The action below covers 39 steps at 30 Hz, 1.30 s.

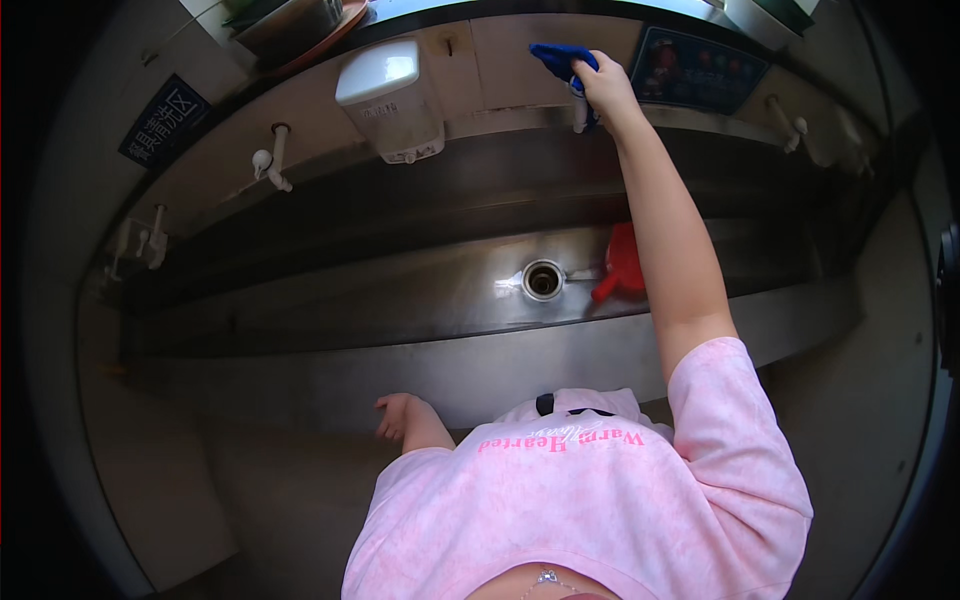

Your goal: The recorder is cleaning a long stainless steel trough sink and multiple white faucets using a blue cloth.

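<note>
With my right hand (606,79) I grip a blue cloth (561,60) at the tiled wall behind a long stainless steel sink (420,289). Part of the cloth hangs below my fingers, beside a white tap (580,112) that it partly covers. My left hand (395,416) is low at the sink's near side, its fingers loosely bent, with nothing seen in it. Beneath my right forearm, a red plastic scoop or dipper (624,262) lies in the sink, right of the round drain (542,280); my arm hides part of it.
A white soap dispenser (390,97) is fixed to the wall, left of my right hand. More white taps (279,157) stick out at the left and right (786,127). A blue sign (697,71) is on the wall. On the ledge above stand a metal pot (289,34) and a white bowl (761,26).
</note>
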{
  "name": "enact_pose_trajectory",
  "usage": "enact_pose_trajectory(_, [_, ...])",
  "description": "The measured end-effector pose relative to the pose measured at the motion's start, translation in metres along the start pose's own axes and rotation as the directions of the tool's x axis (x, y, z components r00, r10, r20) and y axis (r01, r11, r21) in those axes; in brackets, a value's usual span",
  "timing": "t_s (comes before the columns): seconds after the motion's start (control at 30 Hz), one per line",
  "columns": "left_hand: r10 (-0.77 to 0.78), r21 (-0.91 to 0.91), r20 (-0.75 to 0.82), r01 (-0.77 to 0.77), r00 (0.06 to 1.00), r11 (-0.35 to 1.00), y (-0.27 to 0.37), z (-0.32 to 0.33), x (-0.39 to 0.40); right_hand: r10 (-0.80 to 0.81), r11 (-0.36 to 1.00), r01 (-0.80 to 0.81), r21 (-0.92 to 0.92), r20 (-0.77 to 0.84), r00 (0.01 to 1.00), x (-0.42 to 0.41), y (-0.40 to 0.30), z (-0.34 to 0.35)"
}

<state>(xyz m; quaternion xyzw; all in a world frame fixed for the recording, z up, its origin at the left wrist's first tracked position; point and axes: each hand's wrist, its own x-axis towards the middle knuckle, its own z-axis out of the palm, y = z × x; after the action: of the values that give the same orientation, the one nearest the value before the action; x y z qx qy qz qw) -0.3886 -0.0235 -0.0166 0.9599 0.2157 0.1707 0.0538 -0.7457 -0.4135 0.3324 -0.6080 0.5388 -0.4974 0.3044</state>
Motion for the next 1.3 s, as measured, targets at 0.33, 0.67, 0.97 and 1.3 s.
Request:
enact_pose_trajectory(0.33, [0.015, 0.037, -0.010, -0.015, 1.000, 0.999, 0.005, -0.016, -0.001, 0.051, 0.972, -0.093, 0.214, 0.193, 0.980, -0.015, 0.000, -0.016])
enact_pose_trajectory(0.67, [0.063, 0.110, -0.030, -0.060, 0.998, 0.992, 0.008, -0.033, -0.006, -0.133, 0.610, 0.317, -0.726, 0.300, 0.945, -0.005, -0.014, -0.007])
enact_pose_trajectory(0.97, [0.045, 0.128, -0.020, -0.042, 0.999, 0.991, 0.001, -0.019, -0.001, 0.188, 0.982, -0.176, -0.066, 0.389, 0.902, -0.018, -0.044, -0.009])
enact_pose_trajectory(1.3, [0.030, 0.085, 0.012, -0.031, 0.999, 0.996, -0.001, -0.001, -0.001, -0.092, 0.834, 0.114, 0.540, -0.069, 0.993, -0.033, 0.024, 0.009])
